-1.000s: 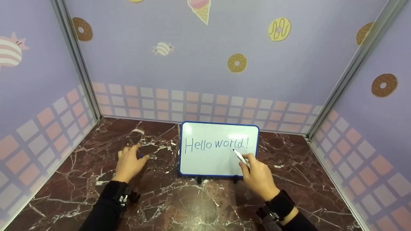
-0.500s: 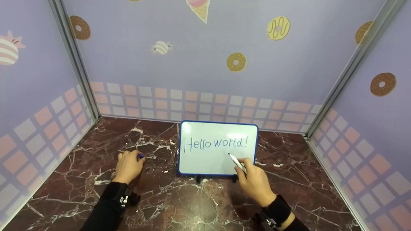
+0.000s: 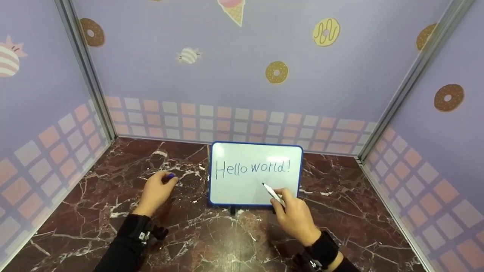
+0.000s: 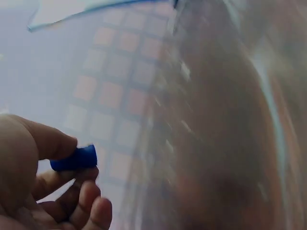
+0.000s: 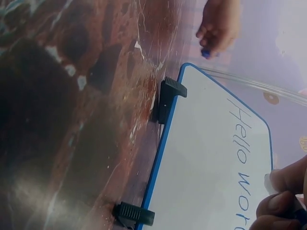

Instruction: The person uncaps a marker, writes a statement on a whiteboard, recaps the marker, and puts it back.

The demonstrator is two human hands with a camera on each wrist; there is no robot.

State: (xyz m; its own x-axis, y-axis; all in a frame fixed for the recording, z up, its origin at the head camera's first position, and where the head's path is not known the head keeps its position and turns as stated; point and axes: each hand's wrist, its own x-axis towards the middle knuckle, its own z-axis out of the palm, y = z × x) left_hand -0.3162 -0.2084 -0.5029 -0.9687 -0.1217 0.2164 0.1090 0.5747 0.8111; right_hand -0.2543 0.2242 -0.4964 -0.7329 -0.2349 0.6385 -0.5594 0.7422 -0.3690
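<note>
My left hand (image 3: 155,193) pinches a small blue marker cap (image 4: 74,159) between thumb and finger, left of the whiteboard. In the head view the cap shows as a purple-blue bit at the fingertips. My right hand (image 3: 297,216) grips a white marker (image 3: 273,193) with its dark tip uncovered, pointing up and left. That hand is in front of the lower right of the blue-framed whiteboard (image 3: 238,192). "Hello world!" is written on the board in dark ink. Whether the tip touches the board I cannot tell.
Black stand feet (image 5: 172,87) hold the whiteboard's lower edge on the dark red marbled table (image 3: 196,241). Behind it rises a purple wall (image 3: 227,83) printed with sweets and squares. Side walls stand left and right.
My left hand has reached the cap on the table, pinched it and raised it slightly. My right hand has moved left and down with the marker, away from the written words.
</note>
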